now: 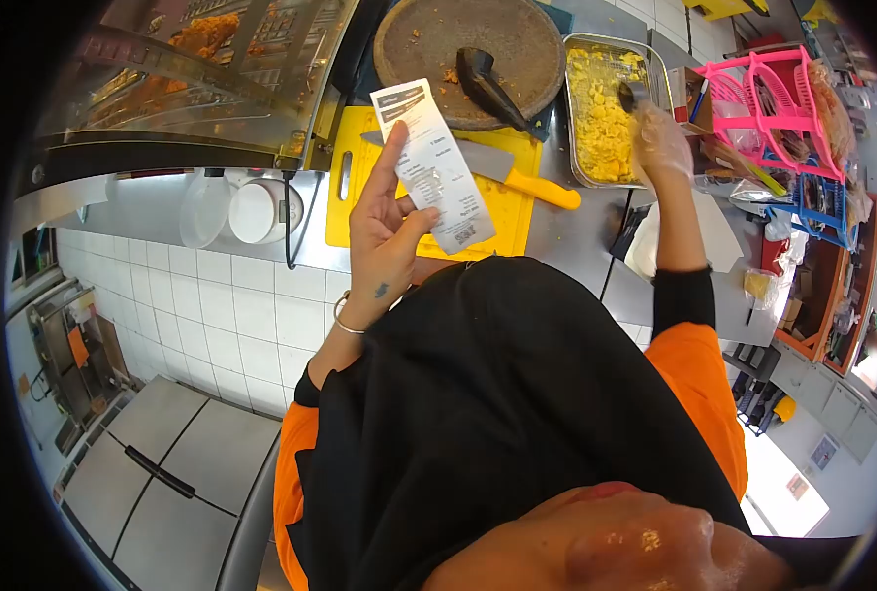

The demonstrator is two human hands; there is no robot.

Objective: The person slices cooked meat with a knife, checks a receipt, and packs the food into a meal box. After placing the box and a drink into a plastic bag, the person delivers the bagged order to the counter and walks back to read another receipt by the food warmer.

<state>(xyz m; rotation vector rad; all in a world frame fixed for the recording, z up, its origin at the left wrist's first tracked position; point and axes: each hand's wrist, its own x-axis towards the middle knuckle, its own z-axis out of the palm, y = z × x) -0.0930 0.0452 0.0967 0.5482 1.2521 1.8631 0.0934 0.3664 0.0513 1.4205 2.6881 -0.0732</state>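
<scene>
Left fingers (389, 163) pinch receipt (436, 172) over knife (507, 175) and yellow board (513, 231); gloved right fingers (647, 126) curl round dark utensil (628, 96) at tray (570, 118) of yellow food (601, 153); loose pinch could drop receipt onto knife; divided attention could tip utensil, spilling food onto desk (556, 236)

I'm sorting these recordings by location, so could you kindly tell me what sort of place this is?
Most likely a commercial kitchen: a knife lies on a yellow cutting board, a metal tray holds yellow food, and the left hand holds a printed slip.
</scene>
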